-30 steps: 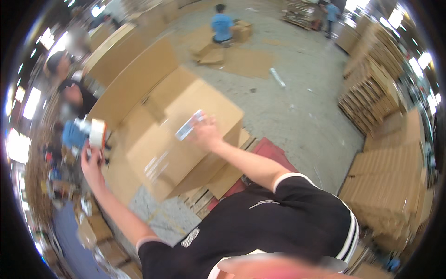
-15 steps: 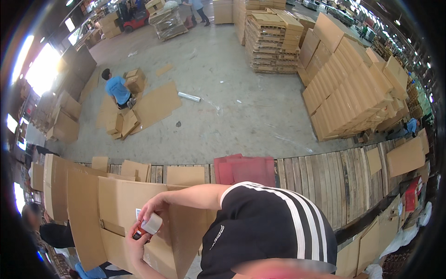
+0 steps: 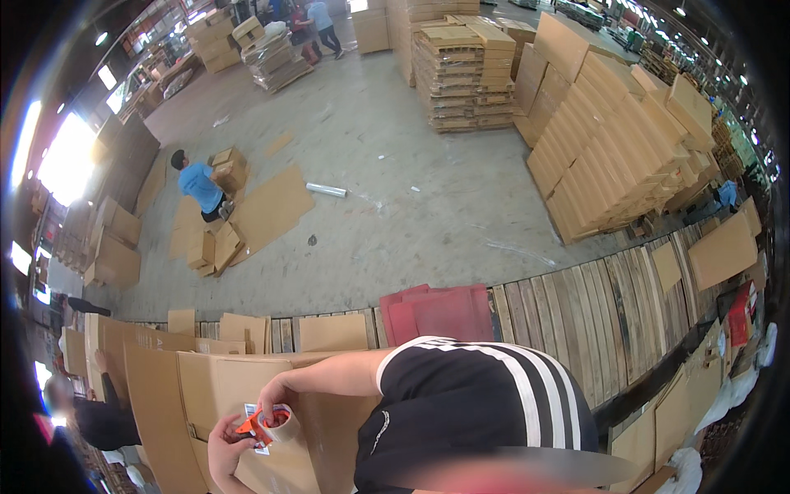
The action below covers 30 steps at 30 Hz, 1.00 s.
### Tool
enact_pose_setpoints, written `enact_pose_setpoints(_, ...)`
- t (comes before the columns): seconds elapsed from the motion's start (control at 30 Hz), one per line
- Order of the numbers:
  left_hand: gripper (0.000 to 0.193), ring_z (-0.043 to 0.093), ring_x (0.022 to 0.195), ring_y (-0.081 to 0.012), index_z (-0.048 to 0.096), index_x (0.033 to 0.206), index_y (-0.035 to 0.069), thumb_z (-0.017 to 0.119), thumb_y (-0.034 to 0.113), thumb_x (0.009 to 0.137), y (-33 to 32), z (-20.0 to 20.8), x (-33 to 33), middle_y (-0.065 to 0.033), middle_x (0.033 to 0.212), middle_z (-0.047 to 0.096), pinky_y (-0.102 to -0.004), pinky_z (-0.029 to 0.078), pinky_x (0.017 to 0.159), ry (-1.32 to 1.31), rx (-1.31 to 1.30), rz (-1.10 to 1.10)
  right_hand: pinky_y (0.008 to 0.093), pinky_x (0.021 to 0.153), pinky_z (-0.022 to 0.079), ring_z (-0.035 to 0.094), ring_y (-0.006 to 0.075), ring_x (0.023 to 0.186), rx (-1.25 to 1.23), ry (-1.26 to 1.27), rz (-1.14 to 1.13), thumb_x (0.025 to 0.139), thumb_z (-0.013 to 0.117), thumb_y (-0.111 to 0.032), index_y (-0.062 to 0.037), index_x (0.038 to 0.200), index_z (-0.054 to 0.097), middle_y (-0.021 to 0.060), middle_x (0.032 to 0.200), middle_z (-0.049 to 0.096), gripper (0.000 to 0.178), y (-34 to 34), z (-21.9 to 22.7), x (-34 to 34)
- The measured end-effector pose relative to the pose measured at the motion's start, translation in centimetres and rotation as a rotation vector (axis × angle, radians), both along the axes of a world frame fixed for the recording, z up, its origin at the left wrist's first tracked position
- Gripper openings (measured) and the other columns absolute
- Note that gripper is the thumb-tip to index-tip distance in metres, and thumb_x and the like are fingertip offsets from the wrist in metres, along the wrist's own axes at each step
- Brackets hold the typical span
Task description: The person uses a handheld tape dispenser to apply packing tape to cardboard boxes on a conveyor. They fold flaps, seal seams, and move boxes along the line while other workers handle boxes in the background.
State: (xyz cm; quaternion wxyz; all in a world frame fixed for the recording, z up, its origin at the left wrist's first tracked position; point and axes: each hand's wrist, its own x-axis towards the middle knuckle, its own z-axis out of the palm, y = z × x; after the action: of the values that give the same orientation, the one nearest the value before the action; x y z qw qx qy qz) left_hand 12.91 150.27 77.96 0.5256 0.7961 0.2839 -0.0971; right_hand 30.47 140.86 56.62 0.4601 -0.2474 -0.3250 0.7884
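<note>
Grasping an orange plastic tape dispenser with a pale tape roll (image 3: 278,428) between curled fingers, the left hand (image 3: 225,445) and right hand (image 3: 275,395) meet over a large brown cardboard box (image 3: 234,379).

The tape cutter (image 3: 253,424) is bright orange, with a roll of pale tape (image 3: 287,426) on it. It is up over the top of a big brown box (image 3: 234,380), near the box's right edge. Left fingers (image 3: 239,436) hold the orange end; right fingers (image 3: 267,401) hold by the roll. Bits of white label (image 3: 262,450) show behind it.
</note>
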Motion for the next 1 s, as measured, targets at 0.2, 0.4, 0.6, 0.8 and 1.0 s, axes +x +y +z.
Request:
enact_pose_setpoints(0.2,0.08,0.075,0.107,-0.0206,0.056,0.148,-0.007,0.089,-0.001,0.075,-1.4,-1.4,-1.5,-0.0141,0.121,0.075,-0.0337,0.061,0.093,-0.134,0.084,-0.059,0.0439,0.089,0.061,0.075,0.0241,0.095,-0.054,0.179,0.047,0.086,0.076,-0.004,-0.0078,0.123,0.071,0.0101,0.11,0.078,0.038,0.4,0.2,0.1)
enact_pose_setpoints(0.4,0.077,0.067,0.126,-0.0237,0.042,0.168,0.004,0.075,-0.005,0.099,-1.3,-0.9,-2.6,-0.0158,0.149,0.064,-0.0378,0.054,0.109,-0.092,-0.046,-0.094,0.0472,0.092,0.06,0.075,0.0265,0.099,-0.089,0.183,0.024,0.086,0.075,-0.004,-0.0062,0.122,0.071,0.0117,0.112,0.078,0.037,0.6,-0.1,0.5)
enact_pose_setpoints(0.6,0.07,0.07,0.114,-0.0201,0.055,0.155,-0.002,0.079,-0.006,0.09,-2.4,-2.9,-2.9,-0.014,0.13,0.072,-0.0353,0.058,0.099,-0.327,-0.023,0.059,0.0498,0.096,0.059,0.075,0.0298,0.101,-0.18,0.243,0.053,0.084,0.078,-0.008,-0.006,0.122,0.071,0.0128,0.117,0.078,0.039,1.0,-0.5,0.3)
enact_pose_setpoints(0.8,0.061,0.068,0.098,-0.0132,0.063,0.14,-0.005,0.082,-0.001,0.082,-1.4,-4.9,-3.0,-0.0079,0.108,0.07,-0.0279,0.058,0.079,-0.303,0.323,0.145,0.053,0.097,0.058,0.074,0.0299,0.104,-0.183,0.222,0.079,0.082,0.078,-0.008,-0.0063,0.123,0.071,0.0129,0.115,0.078,0.041,1.0,-0.4,0.4)
enact_pose_setpoints(1.0,0.042,0.066,0.081,-0.008,0.069,0.127,-0.007,0.081,0.002,0.087,-0.6,-2.9,-3.6,-0.0014,0.089,0.069,-0.0254,0.055,0.075,-0.055,0.229,0.008,0.052,0.1,0.058,0.074,0.0297,0.107,-0.161,0.176,0.096,0.08,0.079,-0.003,-0.0067,0.121,0.072,0.0136,0.118,0.078,0.042,0.8,-0.8,0.4)
